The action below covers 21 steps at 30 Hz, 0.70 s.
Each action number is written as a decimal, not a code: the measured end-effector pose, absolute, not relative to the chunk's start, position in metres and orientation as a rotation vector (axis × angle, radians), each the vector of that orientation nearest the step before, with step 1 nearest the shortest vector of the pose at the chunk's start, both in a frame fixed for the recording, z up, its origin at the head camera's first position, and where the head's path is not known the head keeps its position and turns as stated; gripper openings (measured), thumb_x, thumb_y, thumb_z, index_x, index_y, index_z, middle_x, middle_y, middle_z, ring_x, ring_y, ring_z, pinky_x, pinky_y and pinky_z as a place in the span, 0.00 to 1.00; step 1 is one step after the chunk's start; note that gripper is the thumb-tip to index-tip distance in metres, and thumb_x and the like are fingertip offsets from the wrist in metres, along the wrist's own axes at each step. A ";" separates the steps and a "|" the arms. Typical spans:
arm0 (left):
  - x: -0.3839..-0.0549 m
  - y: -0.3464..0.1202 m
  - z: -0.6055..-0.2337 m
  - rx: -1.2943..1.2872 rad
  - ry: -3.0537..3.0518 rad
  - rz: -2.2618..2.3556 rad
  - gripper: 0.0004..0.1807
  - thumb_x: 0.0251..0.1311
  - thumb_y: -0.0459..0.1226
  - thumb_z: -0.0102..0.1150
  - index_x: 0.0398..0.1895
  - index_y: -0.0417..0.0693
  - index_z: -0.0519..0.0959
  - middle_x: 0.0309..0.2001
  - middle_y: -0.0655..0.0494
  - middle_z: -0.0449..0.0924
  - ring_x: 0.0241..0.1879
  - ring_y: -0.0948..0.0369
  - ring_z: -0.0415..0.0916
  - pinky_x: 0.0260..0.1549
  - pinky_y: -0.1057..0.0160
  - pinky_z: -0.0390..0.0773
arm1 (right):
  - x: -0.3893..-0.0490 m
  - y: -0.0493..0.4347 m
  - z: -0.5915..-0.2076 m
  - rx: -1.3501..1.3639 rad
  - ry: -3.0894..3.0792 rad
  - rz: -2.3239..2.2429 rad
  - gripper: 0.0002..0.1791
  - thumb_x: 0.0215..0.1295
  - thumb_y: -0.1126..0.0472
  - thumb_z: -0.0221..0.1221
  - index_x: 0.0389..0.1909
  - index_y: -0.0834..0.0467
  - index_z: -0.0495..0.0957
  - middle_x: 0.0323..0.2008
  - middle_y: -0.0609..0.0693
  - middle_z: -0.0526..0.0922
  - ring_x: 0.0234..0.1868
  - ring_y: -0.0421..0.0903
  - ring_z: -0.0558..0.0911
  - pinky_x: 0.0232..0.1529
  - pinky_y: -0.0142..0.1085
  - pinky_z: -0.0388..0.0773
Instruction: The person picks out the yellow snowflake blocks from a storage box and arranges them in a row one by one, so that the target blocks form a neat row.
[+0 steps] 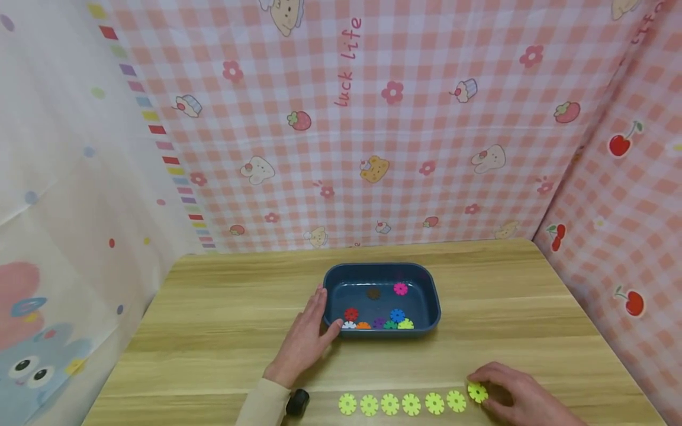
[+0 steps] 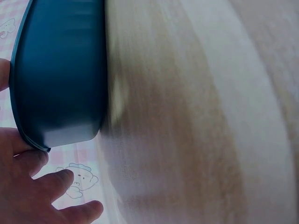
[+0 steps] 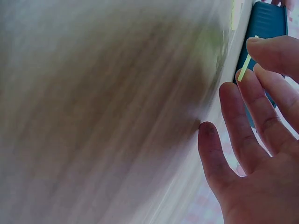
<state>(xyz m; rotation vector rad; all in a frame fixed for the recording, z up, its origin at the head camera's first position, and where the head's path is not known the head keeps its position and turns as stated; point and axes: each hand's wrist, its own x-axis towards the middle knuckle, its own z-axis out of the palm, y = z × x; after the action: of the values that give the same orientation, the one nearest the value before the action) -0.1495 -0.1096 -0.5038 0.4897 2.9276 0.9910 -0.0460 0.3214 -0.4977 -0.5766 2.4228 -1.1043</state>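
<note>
My left hand [image 1: 303, 343] rests against the left front corner of a dark blue tray [image 1: 383, 333], fingers fairly straight along its side, thumb at the front rim. The left wrist view shows the tray's outer wall [image 2: 60, 70] beside the spread fingers [image 2: 53, 184]. At the front right, my right hand [image 1: 514, 393] pinches a yellow-green snowflake disc [image 1: 478, 392] between thumb and fingers. That disc [image 3: 246, 65] appears edge-on in the right wrist view, the other fingers spread. Left of it lies a row of several matching discs [image 1: 390, 404] on the table.
Several loose discs lie inside the tray, among them a pink disc [image 1: 401, 289], a brown disc [image 1: 373, 293] and a blue disc [image 1: 397, 315]. The wood-grain table [image 1: 240, 296] meets a pink checked cloth [image 1: 341, 177] behind. More cloth hangs at both sides.
</note>
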 end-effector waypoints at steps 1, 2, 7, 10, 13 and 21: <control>-0.149 -0.110 -0.503 0.493 2.929 0.996 0.44 0.76 0.54 0.53 0.83 0.38 0.51 0.83 0.46 0.46 0.81 0.45 0.48 0.73 0.34 0.56 | -0.046 0.322 -0.498 -0.589 2.422 -1.106 0.16 0.71 0.57 0.65 0.57 0.51 0.81 0.52 0.43 0.80 0.45 0.34 0.76 0.48 0.27 0.78; -0.150 -0.110 -0.503 0.497 2.930 1.001 0.44 0.76 0.54 0.53 0.83 0.38 0.51 0.83 0.45 0.47 0.80 0.45 0.48 0.73 0.34 0.56 | -0.046 0.322 -0.499 -0.587 2.416 -1.110 0.15 0.72 0.57 0.65 0.57 0.51 0.81 0.52 0.43 0.80 0.45 0.34 0.76 0.48 0.27 0.78; -0.149 -0.109 -0.502 0.503 2.936 0.997 0.44 0.76 0.53 0.54 0.82 0.37 0.51 0.83 0.44 0.47 0.80 0.45 0.48 0.72 0.34 0.56 | -0.047 0.323 -0.503 -0.650 2.403 -1.127 0.15 0.72 0.57 0.65 0.57 0.51 0.81 0.52 0.41 0.80 0.45 0.33 0.76 0.47 0.26 0.78; -0.149 -0.110 -0.501 0.503 2.937 0.986 0.44 0.76 0.54 0.54 0.82 0.38 0.51 0.83 0.45 0.46 0.81 0.46 0.48 0.72 0.34 0.56 | -0.047 0.324 -0.504 -0.651 2.368 -1.139 0.15 0.72 0.58 0.64 0.58 0.52 0.81 0.51 0.42 0.80 0.44 0.33 0.76 0.46 0.26 0.78; -0.148 -0.110 -0.501 0.503 2.937 0.977 0.44 0.76 0.55 0.53 0.83 0.38 0.51 0.83 0.45 0.46 0.81 0.46 0.48 0.73 0.35 0.56 | -0.047 0.324 -0.505 -0.640 2.343 -1.139 0.15 0.73 0.59 0.63 0.58 0.53 0.81 0.51 0.41 0.80 0.43 0.34 0.75 0.46 0.26 0.77; -0.149 -0.109 -0.501 0.500 2.937 0.971 0.44 0.76 0.55 0.53 0.83 0.39 0.51 0.83 0.46 0.46 0.80 0.45 0.48 0.73 0.35 0.57 | -0.048 0.326 -0.508 -0.687 2.382 -1.099 0.15 0.72 0.58 0.65 0.58 0.51 0.81 0.51 0.39 0.80 0.44 0.33 0.75 0.47 0.26 0.76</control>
<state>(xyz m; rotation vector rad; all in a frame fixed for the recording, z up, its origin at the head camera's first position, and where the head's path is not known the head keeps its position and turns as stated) -0.1489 -0.1095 -0.5010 0.5002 2.9374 0.9714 -0.0482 0.3258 -0.5081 -0.6868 2.3823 -1.0989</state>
